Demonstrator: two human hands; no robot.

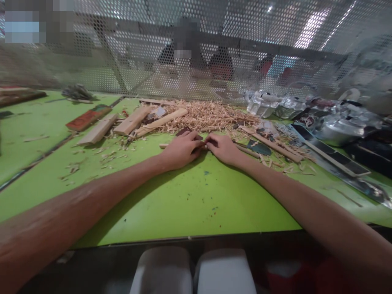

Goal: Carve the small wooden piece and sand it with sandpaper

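My left hand [183, 150] and my right hand [222, 148] meet near the middle of the green table [196, 200], their fingertips nearly touching. Both have bent fingers closed in a pinch, and whatever lies between them is too small to make out. A dark reddish piece [183, 131] shows just behind my left hand. A thin wooden stick [163, 145] sticks out to the left of that hand. Beyond my right hand, a brownish rod [247, 151] lies beside a dark green flat piece [259, 147].
Wood shavings [211, 114] are heaped behind my hands, against a perforated metal screen [137, 53]. Wooden blocks [133, 120] and a red block [87, 118] lie left. Shiny wrapped bundles [346, 122] and a long framed strip [330, 151] stand right.
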